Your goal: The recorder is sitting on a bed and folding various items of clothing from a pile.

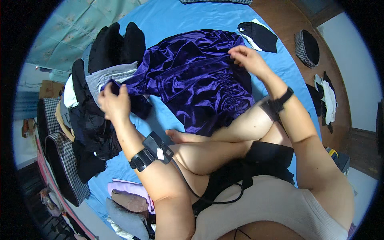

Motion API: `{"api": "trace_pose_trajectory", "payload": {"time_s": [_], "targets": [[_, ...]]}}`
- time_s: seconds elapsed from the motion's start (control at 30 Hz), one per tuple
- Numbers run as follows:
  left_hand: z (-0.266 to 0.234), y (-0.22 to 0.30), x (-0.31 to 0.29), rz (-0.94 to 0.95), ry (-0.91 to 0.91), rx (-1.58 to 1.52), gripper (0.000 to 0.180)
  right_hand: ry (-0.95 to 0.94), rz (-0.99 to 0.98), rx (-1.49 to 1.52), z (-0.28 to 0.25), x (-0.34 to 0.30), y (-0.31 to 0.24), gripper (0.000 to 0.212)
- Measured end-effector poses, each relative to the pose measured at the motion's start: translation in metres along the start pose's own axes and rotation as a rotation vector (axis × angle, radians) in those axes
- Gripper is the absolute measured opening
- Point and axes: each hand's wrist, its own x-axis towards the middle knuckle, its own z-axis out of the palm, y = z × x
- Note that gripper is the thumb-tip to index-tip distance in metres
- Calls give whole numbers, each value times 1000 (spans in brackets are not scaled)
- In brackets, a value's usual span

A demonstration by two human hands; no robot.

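A shiny purple velvet garment with a gathered, ruched part lies spread before my crossed legs. One narrow part of it reaches left over grey folded cloth. There my left hand has its thumb and fingers around the purple end, the grip partly hidden by the hand. At the garment's far right edge is my right hand, its fingers curled together against the velvet; how much cloth they pinch is hard to make out. Both wrists wear black straps, and the left one carries a small black box with a cable.
Black clothes and a grey folded garment pile up on the left. Folded lilac, brown and grey clothes lie lower left. A black-and-white bundle rests far right on the blue sheet. Houndstooth boxes stand beyond the left edge.
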Motion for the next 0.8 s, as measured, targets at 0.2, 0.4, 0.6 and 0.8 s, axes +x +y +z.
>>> {"api": "trace_pose_trajectory", "payload": {"time_s": [0.2, 0.4, 0.6, 0.8], "targets": [[55, 8, -20, -37, -749, -611, 59, 280, 326, 351, -26, 66, 67, 21], [121, -3, -27, 131, -583, -122, 69, 76, 19, -273, -29, 77, 93, 39], [116, 11, -29, -35, -661, -476, 52, 130, -40, -570, -23, 98, 108, 30], [70, 29, -20, -94, -625, -837, 15, 398, 57, -344, -38, 102, 90, 14]]}}
